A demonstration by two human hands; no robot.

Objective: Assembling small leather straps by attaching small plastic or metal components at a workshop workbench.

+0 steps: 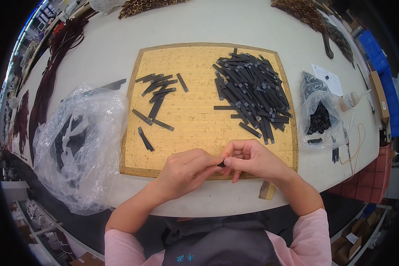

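My left hand and my right hand meet over the near edge of a tan cardboard sheet. Between their fingertips is a small black piece, pinched from both sides. Most of it is covered by the fingers, so its full shape is hidden. A large heap of short black strips with greyish ends lies on the right of the sheet. On the left, several similar strips are scattered more loosely.
A clear plastic bag with dark contents is on the left. To the right stand a bag of small black pieces, a bottle and a white paper. Dark red cords run along the left; brown chain-like pieces lie far right.
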